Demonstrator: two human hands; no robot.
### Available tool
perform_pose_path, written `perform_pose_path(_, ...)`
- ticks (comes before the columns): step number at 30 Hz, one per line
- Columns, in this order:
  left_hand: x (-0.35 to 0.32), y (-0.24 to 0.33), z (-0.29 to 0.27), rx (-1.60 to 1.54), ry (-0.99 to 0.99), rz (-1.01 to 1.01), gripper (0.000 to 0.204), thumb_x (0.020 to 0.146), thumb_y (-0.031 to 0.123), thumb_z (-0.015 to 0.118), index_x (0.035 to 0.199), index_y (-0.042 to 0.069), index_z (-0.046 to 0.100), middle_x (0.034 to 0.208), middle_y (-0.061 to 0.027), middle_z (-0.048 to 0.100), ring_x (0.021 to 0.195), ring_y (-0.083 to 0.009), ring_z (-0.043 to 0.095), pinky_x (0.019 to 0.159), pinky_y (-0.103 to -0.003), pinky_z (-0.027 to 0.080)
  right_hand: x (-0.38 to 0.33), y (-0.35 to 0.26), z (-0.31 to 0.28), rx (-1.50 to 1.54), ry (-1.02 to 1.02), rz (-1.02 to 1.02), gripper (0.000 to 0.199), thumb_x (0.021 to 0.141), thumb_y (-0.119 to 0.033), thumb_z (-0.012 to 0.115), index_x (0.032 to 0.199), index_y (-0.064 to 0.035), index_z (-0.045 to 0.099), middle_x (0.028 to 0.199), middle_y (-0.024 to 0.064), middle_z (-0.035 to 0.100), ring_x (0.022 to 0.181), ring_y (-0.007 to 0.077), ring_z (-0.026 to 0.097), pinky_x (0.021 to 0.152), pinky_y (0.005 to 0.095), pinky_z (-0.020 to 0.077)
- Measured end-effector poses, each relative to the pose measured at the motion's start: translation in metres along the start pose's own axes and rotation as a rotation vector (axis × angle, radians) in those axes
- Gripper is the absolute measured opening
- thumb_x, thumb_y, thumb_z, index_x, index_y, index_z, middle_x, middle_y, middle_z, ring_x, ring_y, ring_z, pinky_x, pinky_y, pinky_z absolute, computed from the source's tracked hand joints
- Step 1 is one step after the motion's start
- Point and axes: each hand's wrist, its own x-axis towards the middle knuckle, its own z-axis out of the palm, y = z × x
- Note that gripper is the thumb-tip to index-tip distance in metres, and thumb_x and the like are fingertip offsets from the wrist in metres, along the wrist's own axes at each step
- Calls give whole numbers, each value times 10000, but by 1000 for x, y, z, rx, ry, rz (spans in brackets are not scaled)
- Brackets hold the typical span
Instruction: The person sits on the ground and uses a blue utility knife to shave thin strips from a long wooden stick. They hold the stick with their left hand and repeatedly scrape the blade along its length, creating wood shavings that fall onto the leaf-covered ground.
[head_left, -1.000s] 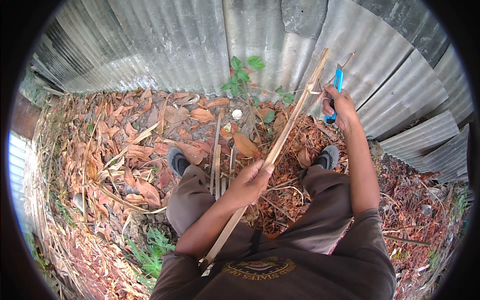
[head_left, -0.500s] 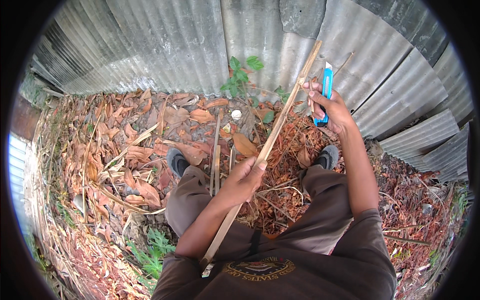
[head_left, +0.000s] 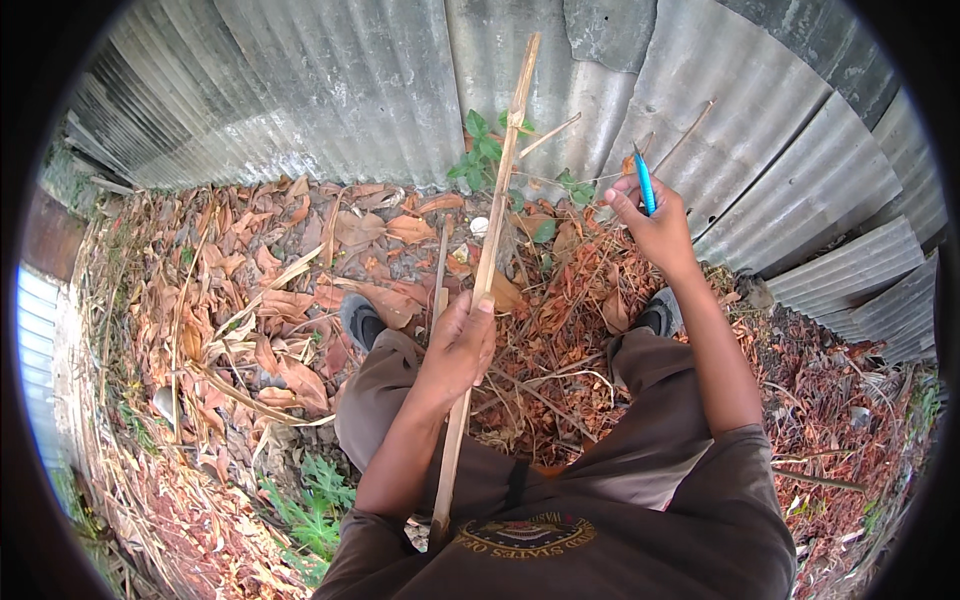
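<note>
My left hand [head_left: 460, 345] is closed around a long bamboo strip [head_left: 499, 205]. The strip runs from near my shirt up past a knobbly joint, its far end in front of the metal fence. Just below that joint a thin twig [head_left: 550, 136] slants off to the right; whether it is attached I cannot tell. My right hand [head_left: 656, 230] grips a blue box cutter [head_left: 645, 187] to the right of the strip and apart from it. The cutter is seen edge-on, its blade pointing up toward the fence.
Corrugated metal sheets [head_left: 330, 95] form a fence ahead. Dry brown leaves [head_left: 290, 300] cover the ground. A small green plant [head_left: 480, 155] grows at the fence, and another strip [head_left: 441, 265] lies between my shoes. A thin stick [head_left: 690, 130] leans on the fence at right.
The bamboo strip has swung left and more upright with my left hand. My right hand has moved away from the strip, and the box cutter has turned edge-on.
</note>
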Motion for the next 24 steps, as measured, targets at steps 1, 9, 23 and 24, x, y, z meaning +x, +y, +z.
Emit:
perform_pose_path(1,0,-2,2,3,0,-7,200,1036,277,394,984,90,443,547,33,347,374,-56,309,338,-210,261,1,-3,3,-59,58,-21,341,863,-190,707,1127,-18,577,699,33,576,665,76,538,578,234,437)
perform_pose_path(9,-1,-11,18,66,-79,-70,208,1030,271,411,932,89,433,563,40,381,385,-43,333,348,-207,295,23,2,14,-703,330,-632,528,693,-71,714,1194,-188,598,1092,37,636,714,269,657,598,361,533)
perform_pose_path(23,1,-8,5,77,-77,-156,280,1022,307,439,874,74,480,561,38,414,371,-46,368,350,-224,308,16,14,26,49,-86,57,166,881,-167,598,840,-15,650,556,148,550,526,241,554,562,333,451)
perform_pose_path(24,1,-8,5,77,-84,-165,281,1022,308,441,866,77,474,561,38,414,369,-47,369,351,-223,307,15,11,19,82,-86,75,188,889,-183,599,838,-9,648,552,153,541,515,232,540,564,330,447)
